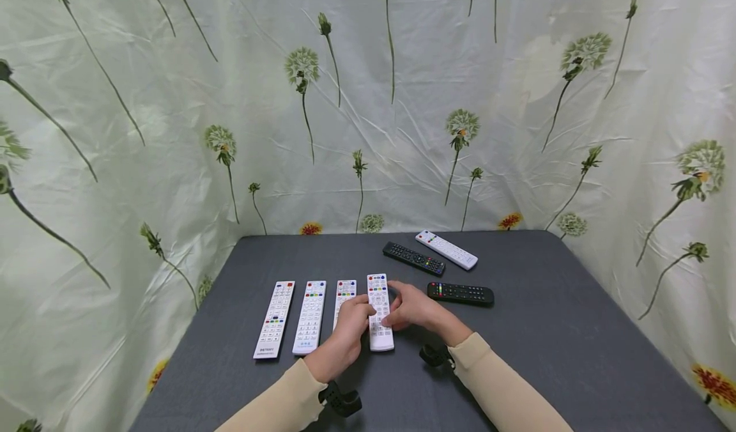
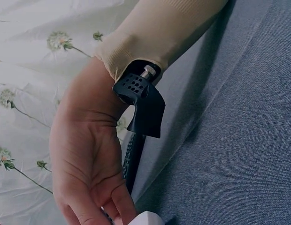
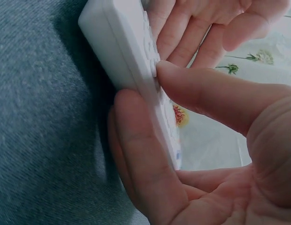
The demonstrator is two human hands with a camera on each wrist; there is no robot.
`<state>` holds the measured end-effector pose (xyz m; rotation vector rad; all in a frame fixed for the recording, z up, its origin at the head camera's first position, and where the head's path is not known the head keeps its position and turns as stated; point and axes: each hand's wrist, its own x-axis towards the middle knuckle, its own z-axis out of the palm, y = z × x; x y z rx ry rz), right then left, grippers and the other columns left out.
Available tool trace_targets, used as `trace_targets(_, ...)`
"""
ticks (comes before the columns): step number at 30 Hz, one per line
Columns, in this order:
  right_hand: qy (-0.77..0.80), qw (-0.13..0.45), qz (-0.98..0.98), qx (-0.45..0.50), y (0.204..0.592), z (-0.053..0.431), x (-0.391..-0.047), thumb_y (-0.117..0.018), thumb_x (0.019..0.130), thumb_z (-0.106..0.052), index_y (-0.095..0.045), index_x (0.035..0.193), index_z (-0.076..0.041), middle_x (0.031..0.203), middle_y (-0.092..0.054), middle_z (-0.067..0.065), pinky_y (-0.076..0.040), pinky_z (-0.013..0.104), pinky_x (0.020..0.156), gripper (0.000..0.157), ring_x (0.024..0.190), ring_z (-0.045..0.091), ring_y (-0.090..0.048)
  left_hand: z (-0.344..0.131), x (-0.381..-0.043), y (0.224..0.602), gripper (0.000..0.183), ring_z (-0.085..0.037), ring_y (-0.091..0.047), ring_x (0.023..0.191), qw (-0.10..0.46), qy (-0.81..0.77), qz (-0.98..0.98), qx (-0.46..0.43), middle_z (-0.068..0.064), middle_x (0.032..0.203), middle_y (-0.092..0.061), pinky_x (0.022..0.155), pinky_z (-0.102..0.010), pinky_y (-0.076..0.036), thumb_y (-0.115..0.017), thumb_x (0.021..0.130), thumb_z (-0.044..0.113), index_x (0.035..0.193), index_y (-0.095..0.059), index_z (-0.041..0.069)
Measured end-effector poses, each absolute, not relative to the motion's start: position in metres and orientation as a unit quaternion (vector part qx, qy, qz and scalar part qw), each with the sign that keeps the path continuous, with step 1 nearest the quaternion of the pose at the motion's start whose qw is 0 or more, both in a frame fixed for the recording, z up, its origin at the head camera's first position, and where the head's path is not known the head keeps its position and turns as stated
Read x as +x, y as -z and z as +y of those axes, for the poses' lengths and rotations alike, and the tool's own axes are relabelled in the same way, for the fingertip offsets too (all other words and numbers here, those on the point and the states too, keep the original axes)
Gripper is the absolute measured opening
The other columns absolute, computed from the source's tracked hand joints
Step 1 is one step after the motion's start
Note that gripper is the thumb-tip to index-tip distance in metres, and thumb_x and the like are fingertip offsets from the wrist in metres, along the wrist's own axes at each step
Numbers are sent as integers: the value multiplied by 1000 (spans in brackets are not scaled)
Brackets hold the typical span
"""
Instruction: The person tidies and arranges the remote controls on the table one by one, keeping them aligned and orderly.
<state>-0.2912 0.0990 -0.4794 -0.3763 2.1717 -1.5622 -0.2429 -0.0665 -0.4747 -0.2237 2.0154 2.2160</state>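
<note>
A white remote control (image 1: 381, 341) with rows of buttons is between both hands, its lower end toward me. My right hand (image 1: 416, 307) pinches its right side; in the right wrist view the thumb (image 3: 197, 89) presses the button face and the fingers (image 3: 141, 136) lie along the side and back. My left hand (image 1: 344, 333) grips the left edge, thumb toward the buttons. In the left wrist view only a white corner of the remote control (image 2: 148, 219) shows beside the left fingers. Another white remote control (image 1: 345, 289) lies partly hidden behind the left hand.
Two white remote controls (image 1: 275, 320) (image 1: 310, 317) lie side by side at the left of the dark table (image 1: 201, 381). Two black ones (image 1: 414, 257) (image 1: 460, 293) and a white one (image 1: 446, 249) lie at the back right. A flowered curtain (image 1: 259, 100) hangs around the table.
</note>
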Motion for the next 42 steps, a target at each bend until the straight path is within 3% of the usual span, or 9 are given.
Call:
trace_targets(19,513,237,815,-125,479,94,-288,-82,75,3,-26,153,9,74,-67,13,-59,38,59,96,56,18,-65,-66,-242,474,62,-43,-26,145,54,-716,690,-90,-30,150,-40,116,-57,-20,-50,78,-4,139,-48,-16)
trace_targets(42,488,235,830,-132,478,95,-285,-84,76,-1,-26,153,10,73,-70,12,-59,37,60,96,60,21,-68,-68,-240,475,60,-44,-23,145,68,-708,697,-93,-30,151,-39,116,-60,-16,-52,81,-2,140,-48,-13)
